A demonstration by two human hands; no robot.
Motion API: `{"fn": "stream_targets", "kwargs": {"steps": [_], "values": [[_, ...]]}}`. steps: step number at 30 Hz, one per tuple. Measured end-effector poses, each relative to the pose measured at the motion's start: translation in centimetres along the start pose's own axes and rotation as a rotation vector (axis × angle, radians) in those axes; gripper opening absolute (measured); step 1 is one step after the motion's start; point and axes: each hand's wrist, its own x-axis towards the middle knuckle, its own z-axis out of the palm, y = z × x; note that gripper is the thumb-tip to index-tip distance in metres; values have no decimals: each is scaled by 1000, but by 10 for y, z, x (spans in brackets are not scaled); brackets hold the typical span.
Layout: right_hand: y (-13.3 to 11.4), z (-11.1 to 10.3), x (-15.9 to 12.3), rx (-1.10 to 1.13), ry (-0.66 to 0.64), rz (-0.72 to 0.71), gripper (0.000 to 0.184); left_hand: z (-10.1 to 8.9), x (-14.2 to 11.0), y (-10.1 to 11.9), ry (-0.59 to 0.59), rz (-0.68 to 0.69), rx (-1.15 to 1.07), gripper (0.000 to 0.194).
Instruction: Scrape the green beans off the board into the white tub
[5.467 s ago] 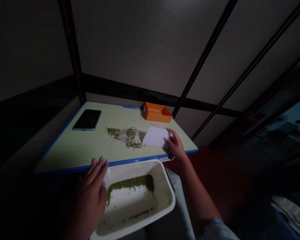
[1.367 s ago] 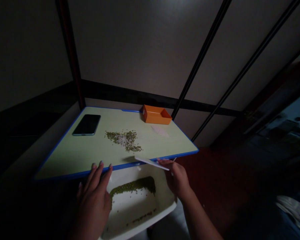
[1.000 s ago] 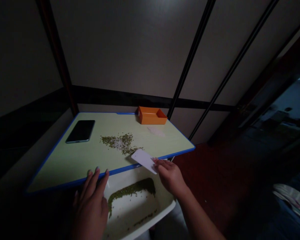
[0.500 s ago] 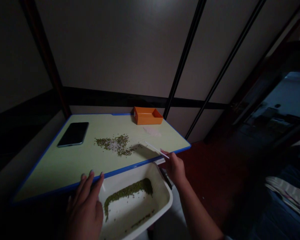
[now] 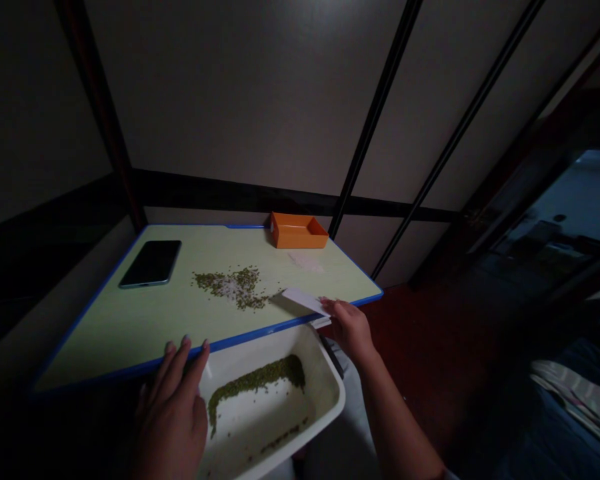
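My right hand (image 5: 351, 327) pinches a white card (image 5: 305, 301) and holds it low over the pale table (image 5: 130, 320), just right of a scattered pile of green beans and white grains (image 5: 231, 288). My left hand (image 5: 173, 400) rests with fingers stretched along the left rim of a white tub (image 5: 330, 393), which sits below the table's blue front edge. A band of green beans (image 5: 257, 380) lies inside the tub.
A black phone (image 5: 151, 263) lies at the table's left. An orange tray (image 5: 298, 231) stands at the far edge, with a faint patch of white grains (image 5: 305, 261) in front of it. Dark framed wall panels rise behind. Red floor lies to the right.
The right hand brought the card from the table's right side down over the tub, then back up to the table beside the bean pile. The left hand stayed on the tub.
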Motion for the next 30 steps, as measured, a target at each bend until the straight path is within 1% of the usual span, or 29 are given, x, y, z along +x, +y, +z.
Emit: {"fn": "stream_targets", "kwargs": {"steps": [3, 7, 13, 16, 19, 21, 26, 28, 30], "values": [[0, -5, -3, -44, -14, -102, 28, 1, 0, 0, 7, 12, 28, 51], [-2, -11, -9, -70, -32, -163, 23, 3, 1, -3, 34, 33, 54, 50], [-13, -16, -16, -7, -21, -177, 28, 5, -1, -5, 39, 46, 46, 50], [-13, -14, -18, 37, -6, -135, 27, 5, -2, -4, 51, 49, 48, 50], [-7, -11, -21, 131, 40, -40, 25, 5, -2, -5, 55, 57, 50, 49], [-2, -9, -23, 194, 86, 59, 23, 5, -1, -5, 49, 60, 52, 50], [7, -3, -20, 253, 214, 409, 16, 5, -1, -5, 59, 64, 57, 50], [9, -1, -12, 286, 299, 541, 20, 5, -2, -4, 64, 68, 59, 50], [11, -1, -3, 359, 349, 643, 27, 5, -2, -3, 67, 68, 58, 50]]}}
